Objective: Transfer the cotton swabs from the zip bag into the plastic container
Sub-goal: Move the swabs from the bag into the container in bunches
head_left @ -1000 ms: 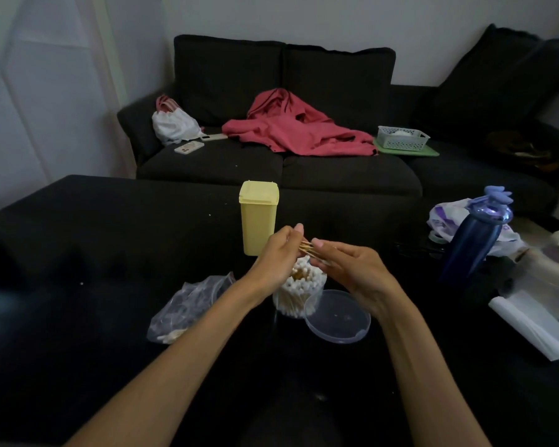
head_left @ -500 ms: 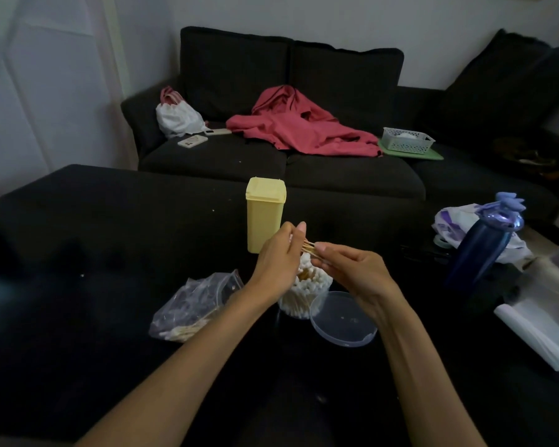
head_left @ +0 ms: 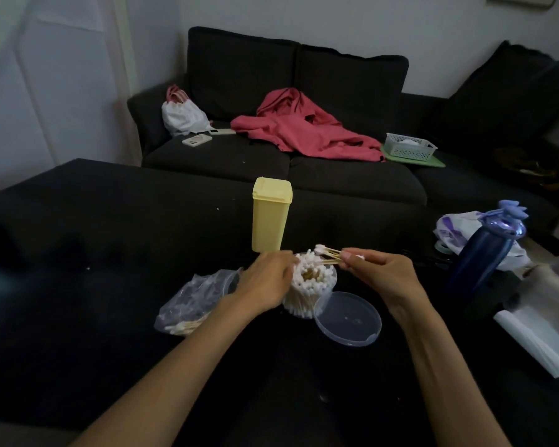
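A clear round plastic container [head_left: 309, 293] stands on the black table, ringed with upright cotton swabs and open in the middle. My right hand [head_left: 383, 275] pinches a small bunch of wooden-stick cotton swabs [head_left: 328, 254] just above the container's right rim. My left hand [head_left: 267, 282] rests against the container's left side with its fingers curved along the wall. A crumpled clear zip bag [head_left: 194, 301] with some swabs inside lies to the left of my left wrist.
The container's clear lid [head_left: 349, 319] lies on the table at its right. A yellow lidded box [head_left: 271, 214] stands just behind. A blue bottle [head_left: 484, 253] and white items crowd the right edge. A dark sofa [head_left: 288, 150] with a red garment lies beyond.
My left hand let go of the swab bunch and dropped to the container's left side. My right hand keeps the bunch, which now sticks out to the left above the rim.
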A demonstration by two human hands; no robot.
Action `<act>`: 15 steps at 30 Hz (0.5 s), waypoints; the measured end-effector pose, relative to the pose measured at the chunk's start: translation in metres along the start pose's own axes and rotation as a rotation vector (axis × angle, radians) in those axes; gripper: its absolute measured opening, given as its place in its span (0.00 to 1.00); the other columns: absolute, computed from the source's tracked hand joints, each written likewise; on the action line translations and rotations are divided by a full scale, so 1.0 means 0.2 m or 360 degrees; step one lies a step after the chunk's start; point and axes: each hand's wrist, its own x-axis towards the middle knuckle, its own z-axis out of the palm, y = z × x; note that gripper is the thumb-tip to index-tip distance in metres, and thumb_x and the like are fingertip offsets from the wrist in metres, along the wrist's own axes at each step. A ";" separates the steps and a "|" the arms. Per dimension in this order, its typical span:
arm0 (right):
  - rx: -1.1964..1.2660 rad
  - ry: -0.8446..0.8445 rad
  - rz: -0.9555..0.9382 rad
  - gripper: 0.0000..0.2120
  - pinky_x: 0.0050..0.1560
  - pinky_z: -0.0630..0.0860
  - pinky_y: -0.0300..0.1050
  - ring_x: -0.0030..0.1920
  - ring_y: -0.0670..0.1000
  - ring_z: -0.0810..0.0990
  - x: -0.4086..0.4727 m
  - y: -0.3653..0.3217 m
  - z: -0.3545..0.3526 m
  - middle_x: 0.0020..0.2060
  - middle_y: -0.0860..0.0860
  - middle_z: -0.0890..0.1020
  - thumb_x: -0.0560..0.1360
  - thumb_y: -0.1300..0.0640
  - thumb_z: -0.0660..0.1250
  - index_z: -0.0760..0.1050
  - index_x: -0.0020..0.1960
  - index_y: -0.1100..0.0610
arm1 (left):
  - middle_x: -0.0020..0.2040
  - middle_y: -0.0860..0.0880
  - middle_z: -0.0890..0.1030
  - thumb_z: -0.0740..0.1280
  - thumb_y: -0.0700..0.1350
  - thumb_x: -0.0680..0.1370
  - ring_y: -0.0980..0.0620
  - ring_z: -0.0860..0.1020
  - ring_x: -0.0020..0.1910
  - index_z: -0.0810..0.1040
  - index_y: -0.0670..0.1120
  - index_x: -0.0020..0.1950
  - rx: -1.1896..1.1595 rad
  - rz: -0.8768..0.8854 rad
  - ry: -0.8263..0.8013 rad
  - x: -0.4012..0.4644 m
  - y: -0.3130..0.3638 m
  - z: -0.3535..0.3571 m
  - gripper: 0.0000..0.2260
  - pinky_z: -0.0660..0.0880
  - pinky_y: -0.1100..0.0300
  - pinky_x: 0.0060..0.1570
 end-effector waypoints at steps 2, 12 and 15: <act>-0.0014 -0.0019 0.0034 0.04 0.48 0.79 0.41 0.45 0.49 0.85 0.00 0.01 -0.02 0.42 0.54 0.85 0.70 0.64 0.71 0.82 0.44 0.57 | 0.67 0.51 0.74 0.57 0.46 0.82 0.51 0.73 0.65 0.73 0.52 0.66 0.0028 -0.0053 -0.0033 -0.03 -0.01 0.01 0.14 0.72 0.47 0.62; -0.0470 -0.0320 -0.0052 0.05 0.41 0.78 0.33 0.43 0.47 0.84 -0.03 0.06 -0.06 0.42 0.53 0.85 0.69 0.62 0.73 0.83 0.45 0.56 | 0.70 0.55 0.69 0.62 0.47 0.80 0.55 0.69 0.68 0.73 0.53 0.67 0.0023 0.0020 -0.0180 -0.18 0.01 -0.04 0.15 0.68 0.53 0.66; -0.0774 -0.0389 -0.0179 0.05 0.40 0.77 0.32 0.43 0.44 0.84 -0.04 0.07 -0.07 0.41 0.50 0.85 0.69 0.60 0.74 0.83 0.44 0.54 | 0.71 0.56 0.69 0.61 0.48 0.80 0.55 0.68 0.69 0.73 0.54 0.67 0.0030 0.0003 -0.0183 -0.19 0.01 -0.04 0.15 0.68 0.53 0.67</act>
